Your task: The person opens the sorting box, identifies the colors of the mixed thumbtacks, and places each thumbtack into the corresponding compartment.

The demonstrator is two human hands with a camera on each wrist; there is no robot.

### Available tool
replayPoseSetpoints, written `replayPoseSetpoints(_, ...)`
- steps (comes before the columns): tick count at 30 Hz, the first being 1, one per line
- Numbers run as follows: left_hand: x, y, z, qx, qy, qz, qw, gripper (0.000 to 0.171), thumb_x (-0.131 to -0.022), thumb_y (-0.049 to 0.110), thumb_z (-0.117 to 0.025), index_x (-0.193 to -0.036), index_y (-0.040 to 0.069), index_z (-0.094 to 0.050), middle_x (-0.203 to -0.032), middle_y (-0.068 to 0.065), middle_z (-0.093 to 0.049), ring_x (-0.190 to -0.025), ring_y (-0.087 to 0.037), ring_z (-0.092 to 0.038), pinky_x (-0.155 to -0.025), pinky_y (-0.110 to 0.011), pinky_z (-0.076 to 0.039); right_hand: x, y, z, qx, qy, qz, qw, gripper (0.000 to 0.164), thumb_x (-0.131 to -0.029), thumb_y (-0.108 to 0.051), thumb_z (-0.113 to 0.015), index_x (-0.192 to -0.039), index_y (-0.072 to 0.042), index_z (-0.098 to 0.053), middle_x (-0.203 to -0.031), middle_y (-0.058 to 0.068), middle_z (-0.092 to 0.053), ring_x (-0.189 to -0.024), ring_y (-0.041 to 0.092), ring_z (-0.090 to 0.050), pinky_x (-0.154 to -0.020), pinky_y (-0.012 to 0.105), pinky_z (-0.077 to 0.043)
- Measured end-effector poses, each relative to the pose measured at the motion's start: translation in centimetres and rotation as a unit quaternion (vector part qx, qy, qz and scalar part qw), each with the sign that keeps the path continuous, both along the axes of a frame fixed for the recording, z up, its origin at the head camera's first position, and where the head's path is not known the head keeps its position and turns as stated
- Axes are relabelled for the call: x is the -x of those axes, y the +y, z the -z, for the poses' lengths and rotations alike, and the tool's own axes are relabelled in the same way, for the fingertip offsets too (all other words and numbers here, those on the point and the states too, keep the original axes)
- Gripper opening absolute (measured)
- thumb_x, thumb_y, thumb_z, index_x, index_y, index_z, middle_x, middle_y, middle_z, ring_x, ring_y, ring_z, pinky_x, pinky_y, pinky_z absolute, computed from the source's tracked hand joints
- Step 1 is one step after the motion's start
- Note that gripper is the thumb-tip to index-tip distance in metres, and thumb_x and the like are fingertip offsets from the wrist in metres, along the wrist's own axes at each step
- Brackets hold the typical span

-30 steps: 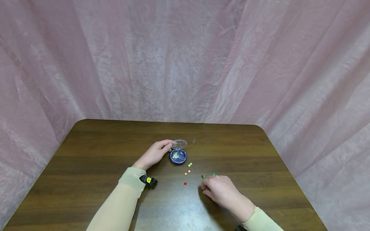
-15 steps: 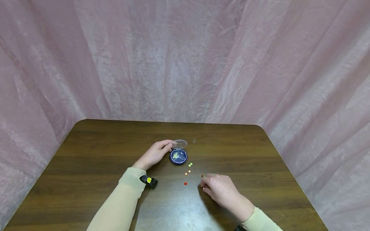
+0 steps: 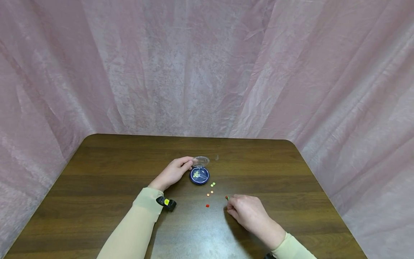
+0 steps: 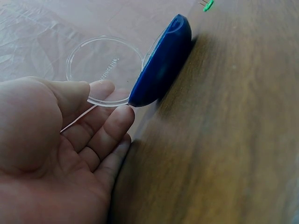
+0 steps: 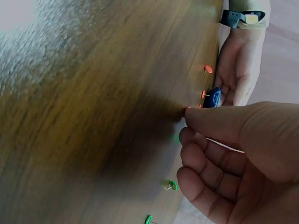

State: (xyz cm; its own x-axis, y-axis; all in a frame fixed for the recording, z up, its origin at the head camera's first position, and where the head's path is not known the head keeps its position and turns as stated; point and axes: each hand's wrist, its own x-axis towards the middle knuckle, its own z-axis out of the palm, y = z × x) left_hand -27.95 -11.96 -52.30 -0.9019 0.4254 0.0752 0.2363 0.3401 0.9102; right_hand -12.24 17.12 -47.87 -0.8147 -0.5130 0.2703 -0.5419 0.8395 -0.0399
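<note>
A round blue pill case (image 3: 199, 176) stands with its clear lid (image 4: 105, 70) raised, and yellow-green thumbtacks (image 3: 196, 174) lie in one compartment. My left hand (image 3: 174, 171) pinches the lid's edge between thumb and fingers. My right hand (image 3: 247, 212) is low over the table to the right, thumb and index finger together. At the thumb tip in the right wrist view a bit of a red thumbtack (image 5: 188, 108) shows, mostly hidden by the fingers. Green thumbtacks (image 5: 173, 185) lie beside this hand, and a red and a green one (image 3: 227, 197) sit just beyond its fingertips.
Between the hands lie two yellow thumbtacks (image 3: 212, 184), two orange thumbtacks (image 3: 210, 193) and one red thumbtack (image 3: 207, 205). Points stick up from some tacks. The brown wooden table (image 3: 129, 154) ends at a pink curtain (image 3: 181, 72).
The right hand has shifted a little, its fingertips drawing together and slightly right; a green thumbtack seen beyond it earlier is now hidden in the head view. The left hand stays on the lid.
</note>
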Motion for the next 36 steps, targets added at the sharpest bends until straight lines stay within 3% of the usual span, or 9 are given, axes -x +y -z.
replayPoseSetpoints(6,-0.1,0.1,-0.1,0.005,-0.003,-0.004,1.0000,0.031,-0.106,0.035,-0.047,-0.129,0.026,-0.067,-0.125,0.012,-0.063,-0.114,-0.011,-0.058,-0.098,-0.035,-0.045,0.1,-0.1,0.1,0.028,-0.016,0.003,0.999,0.022,-0.078,-0.022,-0.078,-0.072,-0.030,-0.058,-0.069,-0.021,-0.044,-0.059,-0.002,-0.043,-0.051,0.023,-0.039)
replayPoseSetpoints(11,-0.1,0.2,0.0,0.008,-0.007,-0.005,0.9999,0.031,-0.106,0.035,-0.047,-0.129,0.027,-0.066,-0.126,0.012,-0.063,-0.113,-0.011,-0.058,-0.098,-0.035,-0.045,0.4,-0.4,-0.9,0.164,-0.174,0.011,0.971,0.011,-0.089,-0.029,-0.073,-0.082,-0.029,-0.064,-0.075,-0.019,-0.056,-0.066,-0.002,-0.052,-0.061,0.022,-0.045)
replayPoseSetpoints(14,0.0,0.2,0.0,0.008,-0.009,-0.004,0.9999,0.031,-0.106,0.035,-0.047,-0.129,0.026,-0.066,-0.126,0.011,-0.063,-0.114,-0.011,-0.058,-0.098,-0.036,-0.044,0.6,-0.6,-1.7,0.313,-0.314,0.004,0.896,0.014,-0.094,-0.030,-0.069,-0.092,-0.016,-0.069,-0.080,-0.005,-0.063,-0.072,0.006,-0.058,-0.068,0.026,-0.050)
replayPoseSetpoints(21,0.2,0.1,0.1,0.000,-0.011,-0.002,0.9999,0.031,-0.106,0.036,-0.048,-0.129,0.028,-0.066,-0.126,0.011,-0.063,-0.112,-0.012,-0.059,-0.097,-0.037,-0.045,1.2,-1.0,-3.5,0.607,-0.491,-0.075,0.620,0.014,-0.103,-0.015,-0.054,-0.104,-0.002,-0.059,-0.086,0.004,-0.055,-0.076,0.014,-0.052,-0.074,0.029,-0.046)
replayPoseSetpoints(25,0.2,0.1,0.1,0.003,-0.016,-0.003,0.9999,0.030,-0.106,0.036,-0.048,-0.129,0.028,-0.066,-0.126,0.012,-0.063,-0.112,-0.012,-0.058,-0.097,-0.036,-0.045,1.3,-1.2,-4.0,0.658,-0.534,-0.150,0.509,0.021,-0.107,-0.010,-0.039,-0.105,-0.011,-0.060,-0.086,-0.001,-0.050,-0.077,0.012,-0.046,-0.074,0.027,-0.039)
replayPoseSetpoints(29,0.1,0.1,0.0,0.003,-0.014,-0.002,0.9999,0.031,-0.106,0.036,-0.047,-0.130,0.028,-0.066,-0.126,0.011,-0.063,-0.111,-0.013,-0.058,-0.097,-0.037,-0.045,1.2,-1.5,-4.7,0.675,-0.557,-0.212,0.435,0.029,-0.109,-0.011,-0.029,-0.106,-0.014,-0.058,-0.089,-0.002,-0.044,-0.079,0.011,-0.042,-0.075,0.026,-0.035)
replayPoseSetpoints(31,0.0,0.1,-0.2,0.002,-0.014,-0.001,0.9999,0.031,-0.106,0.035,-0.047,-0.130,0.027,-0.066,-0.126,0.010,-0.063,-0.111,-0.013,-0.058,-0.097,-0.037,-0.045,1.0,-1.7,-5.1,0.677,-0.562,-0.238,0.412,0.030,-0.109,-0.012,-0.028,-0.105,-0.014,-0.058,-0.089,-0.002,-0.042,-0.080,0.010,-0.042,-0.075,0.026,-0.034)
replayPoseSetpoints(34,0.0,0.1,-0.3,0.002,-0.017,-0.001,0.9998,0.031,-0.106,0.035,-0.047,-0.129,0.027,-0.066,-0.126,0.011,-0.063,-0.111,-0.013,-0.058,-0.097,-0.036,-0.045,0.9,-2.0,-5.6,0.673,-0.562,-0.267,0.400,0.029,-0.108,-0.012,-0.030,-0.105,-0.015,-0.058,-0.089,-0.003,-0.042,-0.081,0.010,-0.043,-0.076,0.025,-0.034)
replayPoseSetpoints(36,0.0,0.1,-0.3,0.003,-0.018,-0.002,0.9998,0.030,-0.106,0.035,-0.047,-0.129,0.027,-0.066,-0.126,0.011,-0.063,-0.111,-0.013,-0.058,-0.097,-0.036,-0.045,1.0,-2.1,-5.9,0.665,-0.560,-0.275,0.410,0.029,-0.108,-0.011,-0.030,-0.103,-0.015,-0.058,-0.089,-0.003,-0.044,-0.080,0.011,-0.043,-0.076,0.025,-0.034)
